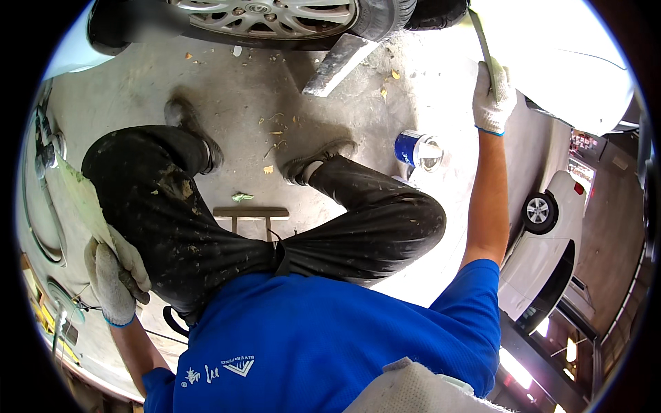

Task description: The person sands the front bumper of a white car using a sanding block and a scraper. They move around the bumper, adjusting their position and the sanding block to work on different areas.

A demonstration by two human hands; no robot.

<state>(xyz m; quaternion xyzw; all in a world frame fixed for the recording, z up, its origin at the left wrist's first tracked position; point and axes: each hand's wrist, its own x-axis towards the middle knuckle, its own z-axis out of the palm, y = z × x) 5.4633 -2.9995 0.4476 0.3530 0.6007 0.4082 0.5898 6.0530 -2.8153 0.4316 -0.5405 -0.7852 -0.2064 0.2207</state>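
Crouched beside a white car, a gloved person holds a spreading tool in each hand.

The left hand point(113, 279), in a white work glove, has its fingers wrapped around the handle of a wide putty board point(79, 196), whose long axis runs up and away from the hand, smeared pale green. The right hand point(493, 96), gloved too, is raised with its fingers closed on a thin scraper blade point(482, 38), long axis pointing up against the white car panel point(564, 62). Between the knees stands a low wooden stool point(250, 213). Further off on the concrete floor point(241, 96), a blue tin point(417, 150) stands open; its contents cannot be made out. Beyond it, a car wheel point(275, 17).
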